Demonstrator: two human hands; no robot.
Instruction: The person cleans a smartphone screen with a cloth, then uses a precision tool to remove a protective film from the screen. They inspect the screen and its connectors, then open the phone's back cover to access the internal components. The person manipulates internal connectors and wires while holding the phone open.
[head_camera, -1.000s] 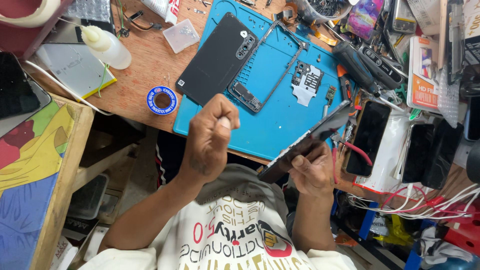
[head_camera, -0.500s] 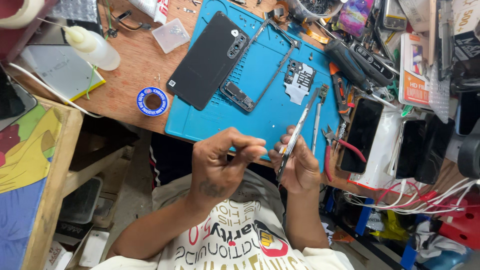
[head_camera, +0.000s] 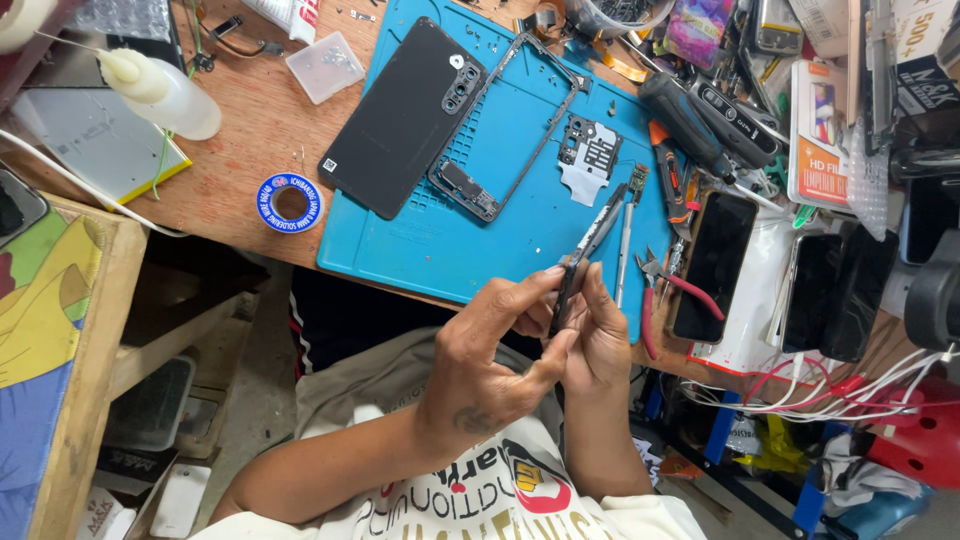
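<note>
Both hands meet over my lap, just below the front edge of the blue work mat. My right hand grips a slim dark phone seen edge-on, its top pointing up and right over the mat. My left hand pinches the phone's lower end with thumb and fingertips. On the mat lie a black phone back cover, a bare phone frame and a small grey shield plate. Thin tweezers lie just right of the held phone.
Red-handled pliers hang over the mat's corner. Dark phones lie at right among tools and wires. On the wooden desk at left lie a blue solder reel, a squeeze bottle and a clear plastic box.
My left hand, a raised fist apart from the phone a second ago, has come over and taken its lower end. The phone has turned from flat to edge-on.
</note>
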